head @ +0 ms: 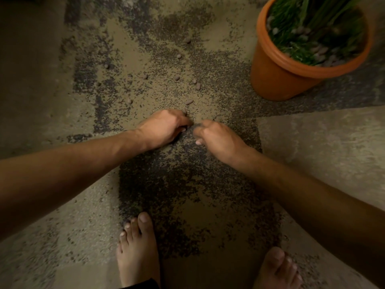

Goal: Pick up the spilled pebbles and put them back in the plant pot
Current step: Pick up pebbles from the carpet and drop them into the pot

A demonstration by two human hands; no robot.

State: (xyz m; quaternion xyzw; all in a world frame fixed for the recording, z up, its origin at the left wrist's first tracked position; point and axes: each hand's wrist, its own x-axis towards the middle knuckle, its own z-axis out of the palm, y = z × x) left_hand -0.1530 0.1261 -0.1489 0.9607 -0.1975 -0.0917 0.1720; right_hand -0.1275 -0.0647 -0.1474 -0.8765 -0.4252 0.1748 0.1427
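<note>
Several small brown pebbles lie scattered on the speckled floor, among them one [189, 102] just beyond my hands and a pair [196, 84] farther out. The orange plant pot [277, 78] stands at the upper right, with green leaves and pale pebbles [325, 53] inside. My left hand [164, 127] rests low on the floor, fingers curled tight near a pebble [184, 111] at its fingertips. My right hand [218, 138] hovers beside it, fingers bent downward. Whether either hand holds pebbles is hidden by the curled fingers.
My two bare feet [137, 249] [275, 270] stand at the bottom of the view. More pebbles [186, 40] lie toward the top centre and one [106, 66] at the left. A lighter floor slab [325, 147] lies to the right.
</note>
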